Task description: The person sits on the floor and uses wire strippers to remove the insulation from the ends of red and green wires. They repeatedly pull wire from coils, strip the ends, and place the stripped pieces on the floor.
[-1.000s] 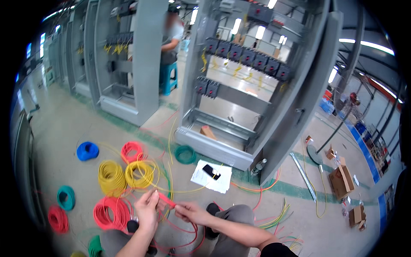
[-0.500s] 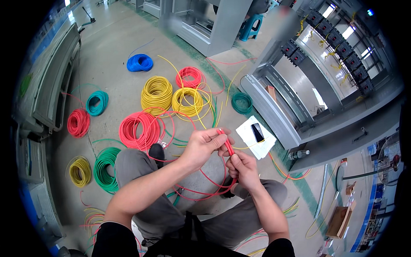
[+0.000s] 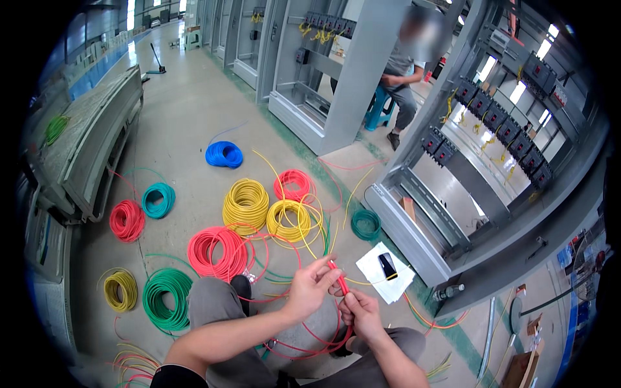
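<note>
Between my hands runs a short bundle of red wire (image 3: 342, 282), tilted, its cut end showing at the top. My left hand (image 3: 310, 288) pinches it near that upper end. Lower down, my right hand (image 3: 362, 313) has its fingers wrapped round the same strands. From below the right hand the red wire loops over the floor between my legs. A large red wire coil (image 3: 197, 253) lies just ahead and to the left, with loose turns stretching toward my hands. White papers (image 3: 399, 285) with a black phone (image 3: 387, 266) on them lie right of my hands.
Yellow coils (image 3: 240, 205), a green coil (image 3: 155, 304) and a blue coil (image 3: 224, 154) lie about the floor. An open grey cabinet frame (image 3: 414, 239) with rows of breakers stands on the right. Beyond it a person sits on a blue stool (image 3: 380, 107). A clear bottle (image 3: 448, 292) lies by the frame.
The view has tilted up, so the floor things and my hands sit lower and the seated person shows more fully. Both hands keep their hold on the red wire.
</note>
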A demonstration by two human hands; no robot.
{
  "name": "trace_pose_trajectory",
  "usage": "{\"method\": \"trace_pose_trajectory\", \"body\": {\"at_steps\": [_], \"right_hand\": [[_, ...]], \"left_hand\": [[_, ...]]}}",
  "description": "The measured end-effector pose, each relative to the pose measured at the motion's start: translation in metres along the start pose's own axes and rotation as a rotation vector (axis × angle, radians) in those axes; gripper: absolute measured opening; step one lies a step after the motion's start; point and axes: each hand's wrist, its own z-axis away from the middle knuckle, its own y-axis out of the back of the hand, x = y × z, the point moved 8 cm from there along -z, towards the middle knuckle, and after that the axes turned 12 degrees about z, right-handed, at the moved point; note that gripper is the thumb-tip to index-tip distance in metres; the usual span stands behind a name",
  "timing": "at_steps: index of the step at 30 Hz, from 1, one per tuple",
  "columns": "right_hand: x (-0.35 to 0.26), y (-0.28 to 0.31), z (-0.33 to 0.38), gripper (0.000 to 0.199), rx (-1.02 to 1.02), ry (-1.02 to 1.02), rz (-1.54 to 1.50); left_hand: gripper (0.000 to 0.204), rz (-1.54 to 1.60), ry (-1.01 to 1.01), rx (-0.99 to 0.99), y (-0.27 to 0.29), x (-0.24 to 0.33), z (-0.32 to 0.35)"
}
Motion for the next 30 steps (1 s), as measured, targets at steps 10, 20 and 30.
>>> {"method": "trace_pose_trajectory", "body": {"at_steps": [10, 20, 30], "right_hand": [[0.003, -0.004, -0.005, 0.028, 0.032, -0.019, -0.005], [-0.027, 0.049, -0.027, 0.026, 0.32, 0.096, -0.168], [-0.054, 0.141, -0.021, 0.021, 0.43, 0.183, -0.519]], "left_hand": [[0.039, -0.248, -0.106, 0.081, 0.01, -0.004, 0.002], [0.038, -0.161, 0.141, -0.314, -0.025, -0.092, 0.042], [0.015, -0.785, 0.07, -0.538, -0.021, -0.09, 0.1]]}}
